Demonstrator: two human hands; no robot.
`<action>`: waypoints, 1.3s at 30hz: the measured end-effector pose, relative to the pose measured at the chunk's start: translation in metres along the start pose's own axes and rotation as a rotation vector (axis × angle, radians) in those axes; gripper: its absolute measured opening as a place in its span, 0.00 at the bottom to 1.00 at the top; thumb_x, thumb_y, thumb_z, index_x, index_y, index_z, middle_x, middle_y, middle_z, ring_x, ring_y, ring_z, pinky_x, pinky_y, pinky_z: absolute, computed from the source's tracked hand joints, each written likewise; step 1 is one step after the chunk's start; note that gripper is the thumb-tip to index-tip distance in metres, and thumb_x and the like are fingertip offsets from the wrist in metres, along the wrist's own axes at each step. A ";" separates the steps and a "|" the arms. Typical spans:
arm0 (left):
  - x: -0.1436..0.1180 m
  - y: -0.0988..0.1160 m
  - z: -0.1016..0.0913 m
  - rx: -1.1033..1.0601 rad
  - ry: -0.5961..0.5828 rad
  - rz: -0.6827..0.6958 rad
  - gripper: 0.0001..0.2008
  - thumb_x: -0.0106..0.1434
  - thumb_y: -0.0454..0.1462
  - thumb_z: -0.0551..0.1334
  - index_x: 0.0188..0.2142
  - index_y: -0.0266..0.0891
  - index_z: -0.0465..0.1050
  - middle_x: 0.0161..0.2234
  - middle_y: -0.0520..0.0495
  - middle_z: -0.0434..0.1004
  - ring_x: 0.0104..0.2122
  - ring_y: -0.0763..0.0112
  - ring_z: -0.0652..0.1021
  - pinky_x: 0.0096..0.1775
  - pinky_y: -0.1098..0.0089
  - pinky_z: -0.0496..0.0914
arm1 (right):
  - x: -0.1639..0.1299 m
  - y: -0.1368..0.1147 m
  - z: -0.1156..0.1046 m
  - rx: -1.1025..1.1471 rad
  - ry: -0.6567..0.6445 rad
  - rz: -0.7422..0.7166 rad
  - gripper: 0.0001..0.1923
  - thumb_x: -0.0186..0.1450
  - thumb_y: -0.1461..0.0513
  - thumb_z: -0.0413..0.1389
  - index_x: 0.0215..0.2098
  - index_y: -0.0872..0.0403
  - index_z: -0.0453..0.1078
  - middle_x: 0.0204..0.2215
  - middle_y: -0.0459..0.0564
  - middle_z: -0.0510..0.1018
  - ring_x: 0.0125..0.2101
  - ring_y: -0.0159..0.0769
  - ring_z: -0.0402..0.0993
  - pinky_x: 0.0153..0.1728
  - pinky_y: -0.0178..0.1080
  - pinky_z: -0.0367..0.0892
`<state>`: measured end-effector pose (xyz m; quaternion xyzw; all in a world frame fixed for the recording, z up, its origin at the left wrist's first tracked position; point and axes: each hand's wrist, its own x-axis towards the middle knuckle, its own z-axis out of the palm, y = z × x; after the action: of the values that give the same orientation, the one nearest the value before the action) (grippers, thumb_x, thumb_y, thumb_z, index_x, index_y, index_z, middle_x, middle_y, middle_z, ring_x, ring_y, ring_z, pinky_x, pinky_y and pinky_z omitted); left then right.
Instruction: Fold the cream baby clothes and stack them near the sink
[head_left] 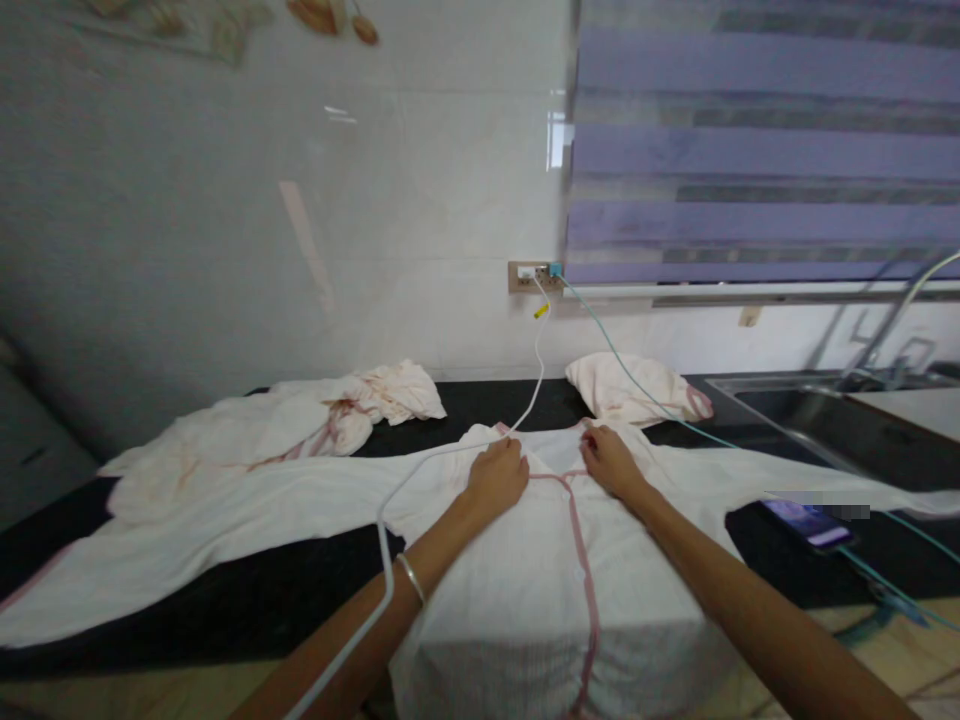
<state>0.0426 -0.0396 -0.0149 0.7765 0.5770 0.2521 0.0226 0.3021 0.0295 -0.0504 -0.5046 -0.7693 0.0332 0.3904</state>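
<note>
A: Your left hand (495, 478) and right hand (609, 462) are both closed on the collar of the white shirt (525, 580), which lies flat on the black counter (225, 590).

B: Yeah, pinching either side probably keeps the neckline square. The white cable (420, 465) crosses the shirt's left sleeve; the phone (808, 523) sits right of the shirt.

Shirt (525, 590): white, pink trim (placket, neckline). Counter (225, 600): black. Blind (757, 140): purple-grey stripes. Cables (536, 370): white, teal.
</note>
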 end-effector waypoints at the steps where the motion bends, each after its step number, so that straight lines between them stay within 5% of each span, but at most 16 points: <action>1: -0.004 -0.003 0.004 -0.008 0.004 0.037 0.14 0.70 0.32 0.55 0.51 0.34 0.74 0.52 0.34 0.77 0.54 0.54 0.76 0.58 0.55 0.69 | -0.003 0.002 0.001 0.049 0.052 -0.014 0.13 0.64 0.66 0.50 0.46 0.54 0.71 0.38 0.53 0.76 0.39 0.40 0.71 0.45 0.40 0.66; 6: -0.005 -0.026 0.003 -0.148 0.161 0.043 0.22 0.60 0.25 0.52 0.52 0.35 0.73 0.52 0.37 0.77 0.54 0.57 0.75 0.58 0.56 0.69 | -0.004 0.021 -0.017 0.094 0.249 0.030 0.14 0.57 0.69 0.49 0.39 0.54 0.70 0.37 0.54 0.73 0.38 0.40 0.71 0.42 0.40 0.66; 9: -0.002 -0.031 -0.002 -0.101 0.174 0.003 0.10 0.60 0.28 0.56 0.38 0.38 0.74 0.40 0.40 0.78 0.44 0.57 0.76 0.50 0.57 0.72 | -0.006 0.021 -0.026 0.075 0.166 0.040 0.06 0.57 0.66 0.51 0.33 0.53 0.67 0.30 0.49 0.72 0.32 0.38 0.68 0.36 0.39 0.63; 12: -0.004 -0.028 -0.003 -0.080 0.134 0.108 0.04 0.64 0.33 0.59 0.32 0.40 0.71 0.36 0.42 0.77 0.41 0.58 0.76 0.49 0.58 0.72 | -0.010 0.008 -0.025 0.114 -0.007 -0.027 0.02 0.60 0.62 0.55 0.30 0.52 0.67 0.27 0.46 0.73 0.29 0.35 0.67 0.33 0.37 0.61; 23: -0.015 -0.028 -0.013 -0.245 0.040 0.182 0.09 0.67 0.39 0.59 0.41 0.40 0.78 0.47 0.42 0.79 0.50 0.60 0.76 0.57 0.59 0.69 | -0.020 -0.010 -0.041 0.114 -0.145 -0.052 0.23 0.73 0.52 0.49 0.27 0.54 0.74 0.31 0.52 0.77 0.32 0.36 0.73 0.38 0.38 0.64; 26: -0.015 -0.028 -0.014 -0.219 -0.024 0.205 0.14 0.68 0.38 0.59 0.49 0.42 0.79 0.51 0.42 0.78 0.53 0.59 0.75 0.59 0.58 0.68 | -0.020 -0.011 -0.042 0.078 -0.163 -0.080 0.23 0.73 0.51 0.48 0.30 0.54 0.77 0.32 0.52 0.77 0.36 0.38 0.73 0.41 0.39 0.65; 30: -0.016 -0.025 -0.014 -0.187 -0.023 0.229 0.17 0.70 0.38 0.57 0.56 0.43 0.76 0.56 0.41 0.75 0.57 0.59 0.72 0.62 0.58 0.65 | -0.019 -0.011 -0.040 0.027 -0.200 -0.118 0.21 0.74 0.54 0.47 0.49 0.53 0.79 0.37 0.54 0.77 0.41 0.41 0.73 0.45 0.41 0.65; 34: -0.013 -0.016 -0.017 -0.179 0.017 0.205 0.11 0.70 0.41 0.57 0.45 0.39 0.75 0.46 0.41 0.78 0.48 0.61 0.76 0.54 0.60 0.70 | -0.020 -0.012 -0.037 0.015 -0.205 -0.137 0.20 0.71 0.58 0.49 0.55 0.54 0.76 0.39 0.55 0.77 0.42 0.42 0.73 0.47 0.42 0.66; 39: -0.010 -0.010 -0.019 -0.147 -0.015 0.134 0.12 0.70 0.43 0.57 0.31 0.41 0.68 0.32 0.46 0.74 0.36 0.64 0.75 0.43 0.64 0.70 | -0.020 -0.015 -0.034 0.018 -0.177 -0.162 0.16 0.70 0.59 0.51 0.50 0.57 0.74 0.42 0.56 0.79 0.43 0.42 0.73 0.49 0.42 0.65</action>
<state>0.0239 -0.0501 -0.0048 0.8114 0.5035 0.2890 0.0670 0.3166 -0.0056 -0.0317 -0.4323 -0.8388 0.0526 0.3268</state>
